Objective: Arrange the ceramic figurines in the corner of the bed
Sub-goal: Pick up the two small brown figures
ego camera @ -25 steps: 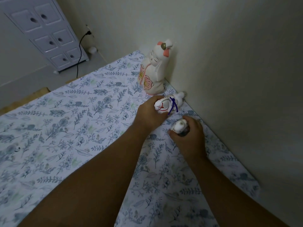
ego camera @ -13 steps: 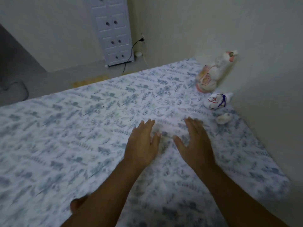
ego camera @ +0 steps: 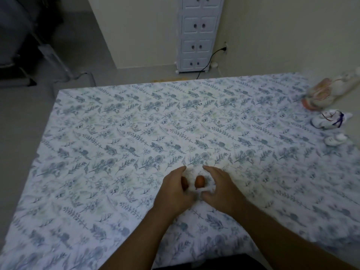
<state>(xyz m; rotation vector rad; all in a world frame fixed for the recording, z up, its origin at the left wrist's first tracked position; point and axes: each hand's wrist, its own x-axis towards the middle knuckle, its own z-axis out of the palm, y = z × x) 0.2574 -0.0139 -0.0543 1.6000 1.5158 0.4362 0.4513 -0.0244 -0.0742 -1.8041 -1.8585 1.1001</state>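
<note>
Three white ceramic figurines stand along the wall at the bed's corner: tall pink-flowered figure point(ego camera: 319, 96), ribboned one point(ego camera: 329, 121), small plain one point(ego camera: 336, 140). Our left hand point(ego camera: 175, 193) and right hand point(ego camera: 220, 191), fingers spread and empty, flank two small orange-brown pieces point(ego camera: 199, 181) mid-bed, apparently next.

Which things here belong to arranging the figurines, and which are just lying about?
Belong to the job:
tall figurine
ribboned figurine
small white figurine
two orange pieces
left hand
right hand
bed

Just lying about:
drawer cabinet
black cable
</note>
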